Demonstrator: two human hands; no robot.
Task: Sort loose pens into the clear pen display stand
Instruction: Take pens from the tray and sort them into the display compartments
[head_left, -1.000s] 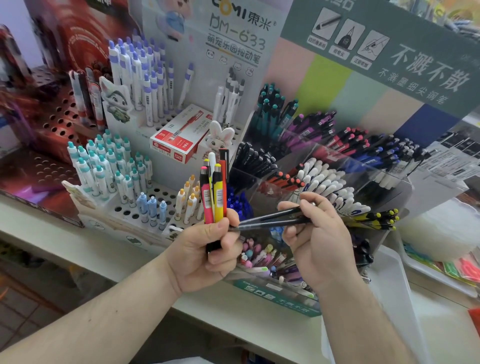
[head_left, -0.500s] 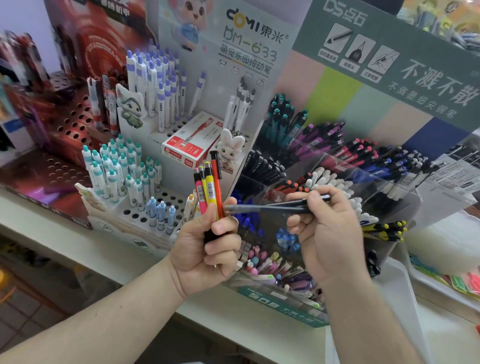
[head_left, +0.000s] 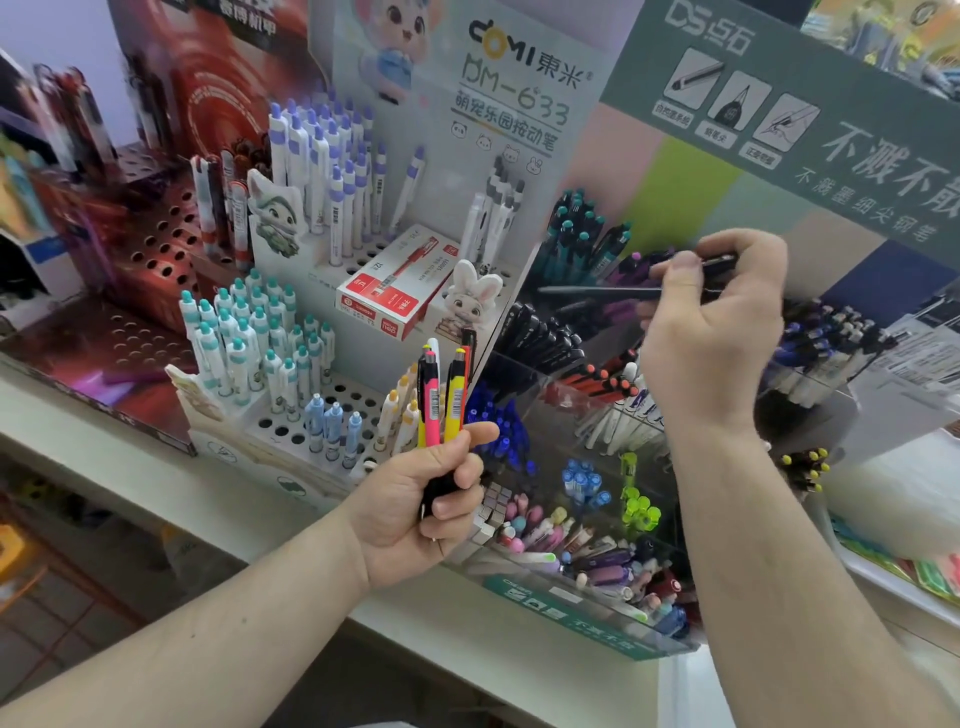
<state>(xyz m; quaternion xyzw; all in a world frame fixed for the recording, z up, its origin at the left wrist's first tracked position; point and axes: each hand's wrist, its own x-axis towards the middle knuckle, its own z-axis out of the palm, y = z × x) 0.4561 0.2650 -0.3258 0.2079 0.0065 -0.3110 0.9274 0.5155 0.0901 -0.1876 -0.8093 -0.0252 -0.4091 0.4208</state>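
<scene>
1. The right hand (head_left: 711, 332) pinches a dark pen (head_left: 597, 292) at centre right, long axis horizontal, free end pointing left, above the clear pen display stand (head_left: 587, 618).
2. The left hand (head_left: 415, 499) grips a bunch of upright pens (head_left: 441, 400) at centre.

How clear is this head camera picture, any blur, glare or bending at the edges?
Head view: the middle is fairly sharp, the left hand and its bunch of pens read well; the dark pen in the right hand is slightly smeared; the red display at left is blurred; wide-angle bending curves the shelf edge; the clear pen display stand shows soft reflections; light is even, shadows faint.
</scene>
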